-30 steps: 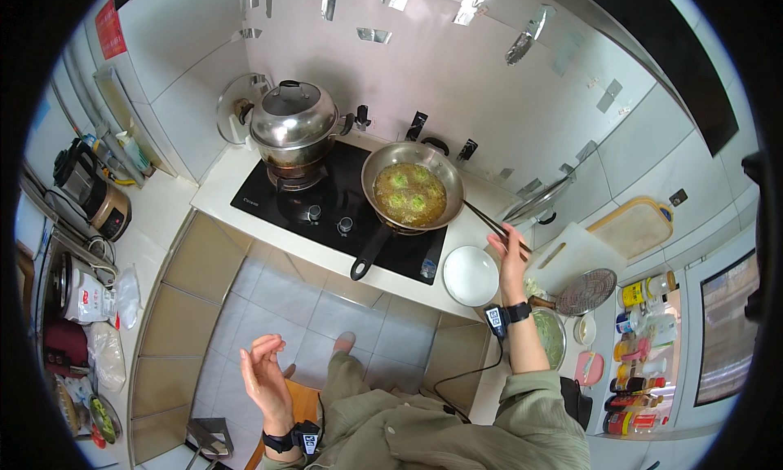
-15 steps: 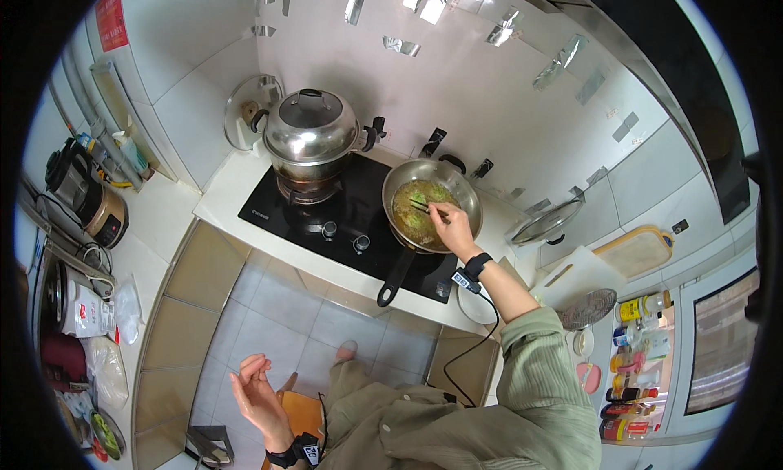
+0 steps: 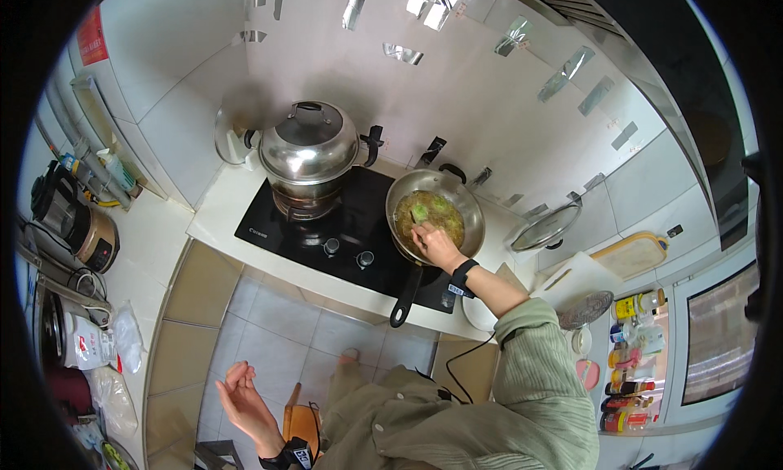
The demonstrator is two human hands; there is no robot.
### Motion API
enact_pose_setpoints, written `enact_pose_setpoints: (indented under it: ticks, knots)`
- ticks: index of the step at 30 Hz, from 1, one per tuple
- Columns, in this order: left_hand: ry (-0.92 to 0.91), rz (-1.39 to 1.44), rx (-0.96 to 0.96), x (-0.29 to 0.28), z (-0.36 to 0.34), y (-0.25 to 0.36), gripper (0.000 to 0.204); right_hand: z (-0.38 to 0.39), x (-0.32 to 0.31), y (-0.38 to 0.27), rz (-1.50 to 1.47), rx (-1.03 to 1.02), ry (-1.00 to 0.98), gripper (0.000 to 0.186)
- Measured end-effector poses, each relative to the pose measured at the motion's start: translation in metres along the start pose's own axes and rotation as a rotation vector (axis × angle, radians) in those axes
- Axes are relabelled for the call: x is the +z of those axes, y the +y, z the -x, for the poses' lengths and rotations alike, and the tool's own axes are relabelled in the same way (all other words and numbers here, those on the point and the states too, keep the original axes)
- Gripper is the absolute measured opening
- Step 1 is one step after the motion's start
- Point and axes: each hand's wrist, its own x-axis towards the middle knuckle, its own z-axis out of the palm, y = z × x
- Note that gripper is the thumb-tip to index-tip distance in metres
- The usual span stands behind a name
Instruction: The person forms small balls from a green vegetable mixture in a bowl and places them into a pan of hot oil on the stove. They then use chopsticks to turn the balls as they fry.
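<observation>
In my right hand (image 3: 436, 246) is a pair of dark chopsticks (image 3: 413, 217), fingers closed round them over a steel frying pan (image 3: 475, 209) on the right of the black hob. The tips meet a bright green piece of food (image 3: 420, 213), its kind unclear. Bubbling yellow-brown oil (image 3: 444, 217) surrounds it, with more green in it. The pan's black handle (image 3: 404, 299) points toward me. Away from the hob, my left hand (image 3: 249, 409) hangs over the floor at lower left, palm up, fingers loosely curled and holding nothing.
A lidded steel pot (image 3: 310, 148) stands on the hob's left burner. Glass lids lean against the wall, one (image 3: 548, 225) right of the pan. A white board (image 3: 579, 278), a wire-mesh disc (image 3: 586, 309) and several bottles (image 3: 632, 388) lie right. A kettle-like appliance (image 3: 77, 217) stands left.
My right hand has shifted slightly left and down with the chopsticks, and a green piece now shows larger at their tips. My left hand stays empty. The whole view has tilted slightly.
</observation>
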Motion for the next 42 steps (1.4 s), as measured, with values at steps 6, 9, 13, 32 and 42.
enact_pose_setpoints:
  ticks: [6, 9, 13, 32, 42]
  knots:
    - [0.042, 0.007, -0.007, 0.010, 0.011, -0.007, 0.052, 0.005, -0.013, 0.011, -0.098, -0.070, 0.196, 0.015]
    - [0.020, 0.024, -0.013, 0.015, 0.020, -0.011, 0.051, 0.010, -0.020, 0.018, -0.109, -0.043, 0.186, 0.016]
    - [-0.004, 0.007, 0.000, 0.019, 0.030, -0.013, 0.050, 0.021, -0.028, 0.033, -0.208, 0.011, 0.335, 0.012]
    - [-0.014, 0.026, 0.037, 0.040, 0.076, -0.032, 0.049, 0.056, -0.062, 0.121, -0.617, 0.621, 0.428, 0.031]
    - [0.066, 0.002, 0.064, 0.036, 0.098, -0.030, 0.047, 0.034, -0.046, 0.121, -0.671, 0.584, 0.381, 0.031]
